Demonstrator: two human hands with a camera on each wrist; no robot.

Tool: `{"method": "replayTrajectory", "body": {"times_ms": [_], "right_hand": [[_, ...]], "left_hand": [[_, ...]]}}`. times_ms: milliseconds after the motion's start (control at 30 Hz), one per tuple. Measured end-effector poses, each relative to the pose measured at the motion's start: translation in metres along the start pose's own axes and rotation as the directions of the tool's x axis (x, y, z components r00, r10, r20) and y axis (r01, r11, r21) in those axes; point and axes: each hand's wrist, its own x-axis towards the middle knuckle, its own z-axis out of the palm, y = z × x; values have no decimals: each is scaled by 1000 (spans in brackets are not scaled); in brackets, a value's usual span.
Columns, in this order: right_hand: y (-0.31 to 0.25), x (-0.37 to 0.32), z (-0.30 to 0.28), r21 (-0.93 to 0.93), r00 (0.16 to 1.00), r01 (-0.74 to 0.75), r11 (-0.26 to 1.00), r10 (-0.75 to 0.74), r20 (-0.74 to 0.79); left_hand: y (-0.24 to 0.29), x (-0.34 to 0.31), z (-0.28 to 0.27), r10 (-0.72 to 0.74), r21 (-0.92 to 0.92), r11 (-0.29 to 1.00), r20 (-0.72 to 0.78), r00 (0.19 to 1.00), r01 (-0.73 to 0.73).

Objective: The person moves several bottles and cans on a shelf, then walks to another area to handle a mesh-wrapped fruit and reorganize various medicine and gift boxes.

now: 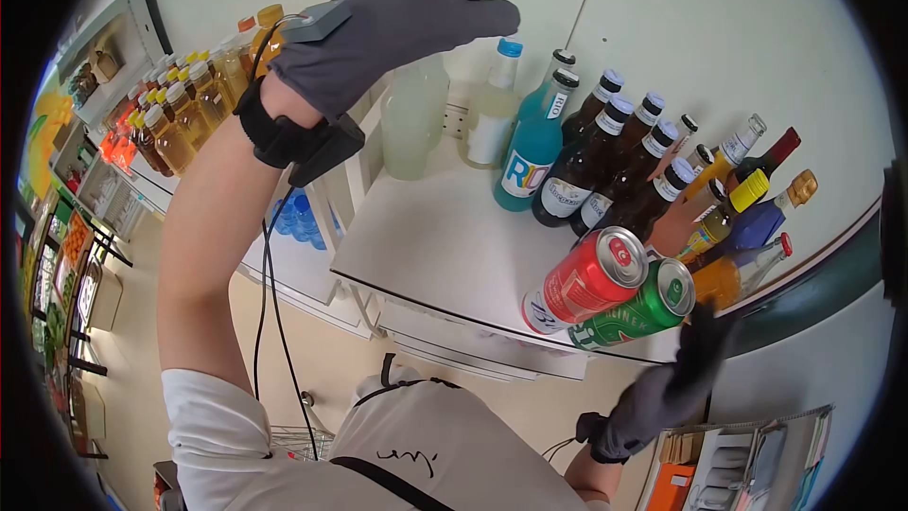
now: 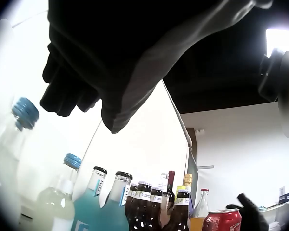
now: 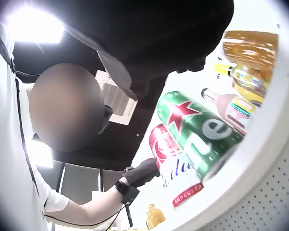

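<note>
My left hand (image 1: 416, 9), in a grey glove, is raised over the back of a white shelf (image 1: 435, 246). Its fingers are loosely curved and hold nothing, just above two pale cloudy bottles (image 1: 413, 118) and a blue-capped bottle (image 1: 492, 104). From the left wrist view the gloved fingers (image 2: 67, 91) hang free above the blue cap (image 2: 25, 113). My right hand (image 1: 695, 350), also gloved, reaches up to the shelf's front edge beside a green can (image 1: 638, 308) and a red can (image 1: 591, 279). It grips nothing. The right wrist view shows the green can (image 3: 202, 132) right below the glove (image 3: 149, 43).
A turquoise bottle (image 1: 534, 137) and a row of dark brown bottles (image 1: 605, 161) stand mid-shelf, with yellow and orange bottles (image 1: 728, 208) at the right end. Rows of amber drink bottles (image 1: 180, 123) fill a shelf to the left. Blue-capped water bottles (image 1: 293, 218) sit lower down.
</note>
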Motion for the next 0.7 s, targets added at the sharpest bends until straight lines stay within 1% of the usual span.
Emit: {"method": "replayTrajectory", "body": {"times_ms": [67, 100, 133, 167, 200, 233, 267, 333, 367, 400, 433, 467, 500, 533, 567, 600, 633, 700], "right_hand": [[-17, -7, -6, -4, 978, 135, 991, -134, -161], [-28, -9, -8, -17, 950, 201, 980, -199, -242], [-39, -14, -8, -18, 949, 199, 980, -197, -247], [-53, -20, -4, -105, 975, 220, 970, -223, -20], [-67, -24, -2, -184, 954, 255, 949, -216, 208], [-80, -11, 7, -82, 844, 399, 913, -331, 421], [-87, 7, 24, 49, 675, 509, 859, -434, 597], [-93, 14, 67, 152, 551, 556, 817, -499, 669], [-91, 14, 83, 143, 564, 553, 821, -495, 661], [-83, 10, 98, 192, 625, 442, 877, -454, 635], [-76, 3, 111, 244, 679, 326, 913, -406, 612], [-70, -9, 123, 237, 687, 325, 915, -401, 606], [-62, -21, 138, 300, 808, 245, 922, -366, 461], [-55, -32, 152, 375, 901, 177, 910, -303, 310], [-53, -40, 162, 456, 964, 119, 882, -212, 158], [-53, -43, 171, 452, 966, 120, 884, -209, 154], [-54, -42, 182, 561, 983, 90, 823, -164, 83], [-54, -34, 198, 752, 998, 60, 657, -51, -36]], "left_hand": [[-21, -5, 9, -7, -82, 997, -52, 999, 3], [-30, -7, 12, -10, -125, 992, -76, 997, 1], [-38, -8, 12, -4, -124, 992, -74, 997, -5], [-45, -9, 11, 6, -121, 993, -69, 998, -15], [-51, -10, 9, 19, -116, 993, -64, 998, -26], [-56, -11, 6, 33, -110, 993, -56, 998, -39], [-61, -13, 4, 45, -105, 993, -49, 998, -50], [-68, -20, 0, 6, -96, 995, 15, 1000, -5], [-69, -23, -2, -12, -90, 996, 46, 999, 16], [-68, -26, -3, 2, -88, 996, 54, 999, 3], [-67, -30, -3, -21, -63, 998, 85, 996, 26], [-67, -34, -4, -44, -37, 998, 114, 993, 49], [-68, -35, -5, -69, -11, 997, 139, 988, 71], [-71, -35, -3, -62, -11, 998, 142, 988, 64], [-77, -37, 2, -45, -41, 998, 125, 991, 50], [-82, -38, 8, -28, -71, 997, 109, 994, 36], [-86, -40, 11, -13, -104, 994, 91, 996, 22], [-84, -41, 12, -18, -104, 994, 113, 993, 30]]}}
